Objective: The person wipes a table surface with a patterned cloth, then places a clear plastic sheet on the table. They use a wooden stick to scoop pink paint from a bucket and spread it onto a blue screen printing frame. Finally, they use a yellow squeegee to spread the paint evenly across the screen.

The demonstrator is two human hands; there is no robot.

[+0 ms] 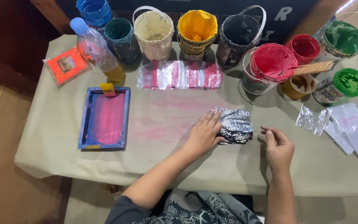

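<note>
My left hand [204, 133] lies flat on the table with its fingers on the left edge of a crumpled black-and-white patterned cloth [235, 125]. My right hand [277, 148] rests just to the right of the cloth, fingers loosely curled, holding nothing. The cloth sits near the middle of a table covered in beige paper [162, 166] with pink smears. A blue-framed printing screen [105, 118] stained pink lies to the left, a small yellow-and-red scraper [108, 89] at its top edge.
Several paint tubs line the back: blue [94, 11], teal [120, 33], cream [154, 33], yellow [197, 31], black [238, 35], red [270, 66], green [344, 37]. A plastic bottle [96, 47], orange packet [66, 64], foil strip [180, 75] and clear bags [344, 126] also lie here.
</note>
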